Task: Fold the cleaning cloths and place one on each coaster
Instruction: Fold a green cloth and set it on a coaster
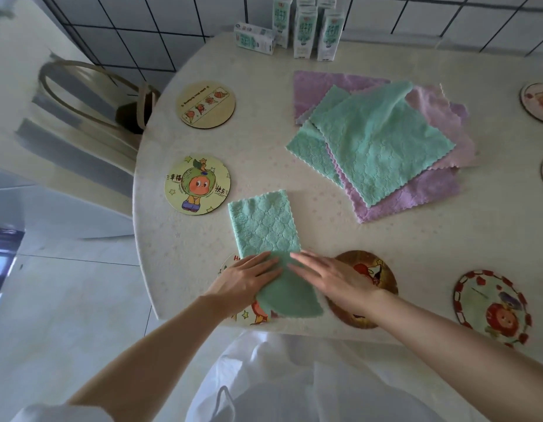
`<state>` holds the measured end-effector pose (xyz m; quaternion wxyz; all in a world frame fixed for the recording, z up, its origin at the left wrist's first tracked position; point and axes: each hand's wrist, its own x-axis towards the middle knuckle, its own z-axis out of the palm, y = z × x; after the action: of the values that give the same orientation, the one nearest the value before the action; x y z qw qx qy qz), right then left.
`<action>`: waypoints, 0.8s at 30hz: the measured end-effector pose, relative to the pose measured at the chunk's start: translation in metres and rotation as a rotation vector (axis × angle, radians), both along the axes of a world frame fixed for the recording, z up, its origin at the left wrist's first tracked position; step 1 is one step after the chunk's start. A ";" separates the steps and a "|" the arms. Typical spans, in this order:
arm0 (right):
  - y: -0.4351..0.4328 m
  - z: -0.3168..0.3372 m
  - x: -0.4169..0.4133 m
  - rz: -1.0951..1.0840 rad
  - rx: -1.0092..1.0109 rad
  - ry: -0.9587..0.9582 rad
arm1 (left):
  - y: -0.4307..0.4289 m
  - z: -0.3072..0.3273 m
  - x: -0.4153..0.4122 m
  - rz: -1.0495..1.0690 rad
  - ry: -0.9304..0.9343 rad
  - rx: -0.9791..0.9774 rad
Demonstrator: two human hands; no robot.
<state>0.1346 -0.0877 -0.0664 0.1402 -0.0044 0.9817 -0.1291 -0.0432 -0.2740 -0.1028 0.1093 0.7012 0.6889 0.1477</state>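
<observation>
Two flat hands, left [246,280] and right [331,280], are pressed with spread fingers on a folded green cloth [264,226] near two coasters [370,269].

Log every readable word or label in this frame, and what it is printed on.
"幸福", "快乐": round green cartoon coaster.
"纯牛奶", apparently: tall white-and-green cardboard milk cartons.
"H", rest covered: round printed coaster beneath left hand.
Unreadable, too small: edge print on round pale wooden coaster; cartons' fine print.
</observation>
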 end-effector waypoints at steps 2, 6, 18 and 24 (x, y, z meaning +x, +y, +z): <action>-0.003 -0.007 -0.005 0.072 0.090 -0.014 | -0.009 -0.001 -0.003 0.014 0.005 0.004; -0.006 -0.015 -0.006 0.054 0.073 -0.072 | -0.026 -0.002 -0.005 0.117 -0.070 -0.075; 0.002 -0.002 -0.050 -0.594 -0.596 -0.151 | 0.010 0.027 -0.032 0.784 -0.721 -0.353; 0.016 -0.016 -0.085 -0.785 -0.581 -0.040 | 0.031 0.019 -0.055 1.006 -0.915 -0.333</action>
<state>0.0497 -0.0719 -0.0820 0.0930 0.3297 0.8297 -0.4407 -0.0982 -0.2428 -0.0835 0.4126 0.1384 0.8281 0.3534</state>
